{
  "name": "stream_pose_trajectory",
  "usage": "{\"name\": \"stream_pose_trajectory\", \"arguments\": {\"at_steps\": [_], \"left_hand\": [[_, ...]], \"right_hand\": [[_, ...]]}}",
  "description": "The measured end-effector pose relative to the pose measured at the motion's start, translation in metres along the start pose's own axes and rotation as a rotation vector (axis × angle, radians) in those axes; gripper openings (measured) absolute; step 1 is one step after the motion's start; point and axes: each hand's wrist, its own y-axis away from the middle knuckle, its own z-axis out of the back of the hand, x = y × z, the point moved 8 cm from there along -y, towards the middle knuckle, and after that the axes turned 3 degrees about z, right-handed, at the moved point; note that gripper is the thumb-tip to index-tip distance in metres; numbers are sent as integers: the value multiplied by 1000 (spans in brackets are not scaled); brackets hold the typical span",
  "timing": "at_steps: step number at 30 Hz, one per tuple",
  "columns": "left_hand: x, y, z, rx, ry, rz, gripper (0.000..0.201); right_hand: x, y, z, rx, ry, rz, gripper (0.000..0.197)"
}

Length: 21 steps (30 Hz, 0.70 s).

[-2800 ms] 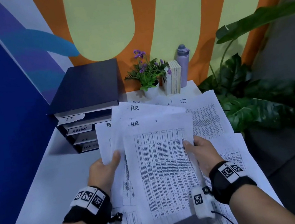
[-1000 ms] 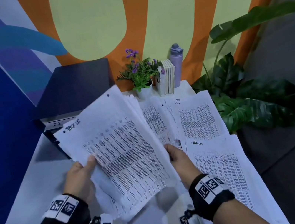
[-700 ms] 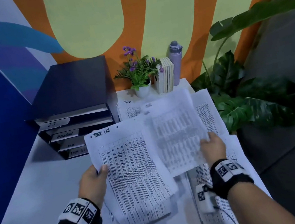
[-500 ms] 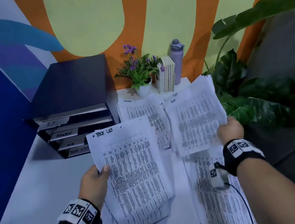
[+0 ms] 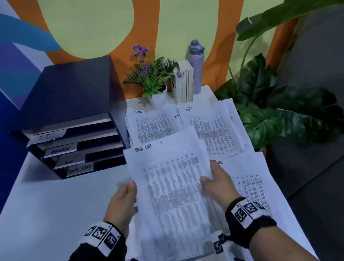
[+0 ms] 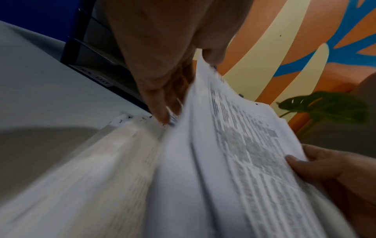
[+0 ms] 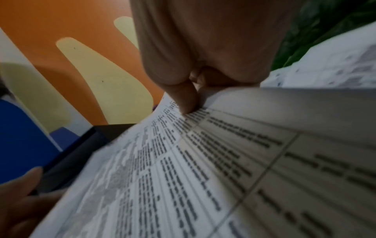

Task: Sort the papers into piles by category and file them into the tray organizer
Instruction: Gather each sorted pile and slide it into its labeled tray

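Note:
I hold a stack of printed papers (image 5: 173, 198) above the white table, its top sheet headed "TASK LIST". My left hand (image 5: 129, 192) grips the stack's left edge, thumb on top. My right hand (image 5: 210, 176) pinches its right edge. In the left wrist view the stack (image 6: 223, 161) fans out below my left hand (image 6: 183, 77), blurred. In the right wrist view the thumb of my right hand (image 7: 189, 103) presses on the top sheet (image 7: 203, 169). The dark tray organizer (image 5: 75, 128) stands at the back left, its trays labelled IT, ADMIN, HR and TASK LIST.
Three paper piles lie on the table: one marked ADMIN (image 5: 152, 124), one marked HR (image 5: 214, 128), and one at the right (image 5: 250, 185) beside my right hand. A flower pot (image 5: 156, 96), books (image 5: 183, 82) and a bottle (image 5: 197, 64) stand at the back. A large plant (image 5: 275, 101) is off the right edge.
My right hand carried sheets off to the right, left them on the far right pile and came back. Both hands now hold the stack with the task list sheet on top.

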Motion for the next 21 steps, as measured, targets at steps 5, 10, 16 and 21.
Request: {"name": "stream_pose_trajectory", "arguments": {"at_steps": [5, 10, 16, 21], "left_hand": [[48, -12, 18, -93, -470, 114, 56], [87, -13, 35, -141, -717, 326, 73], [95, -5, 31, -174, -752, 396, 74], [104, 0, 32, -164, -729, 417, 90]], "right_hand": [[-29, 5, 86, -245, 325, -36, 37], [-38, 20, 114, -272, 789, -146, 84], [-18, 43, 4, 82, 650, 250, 54], [-48, 66, -71, 450, 854, 306, 52]]}}
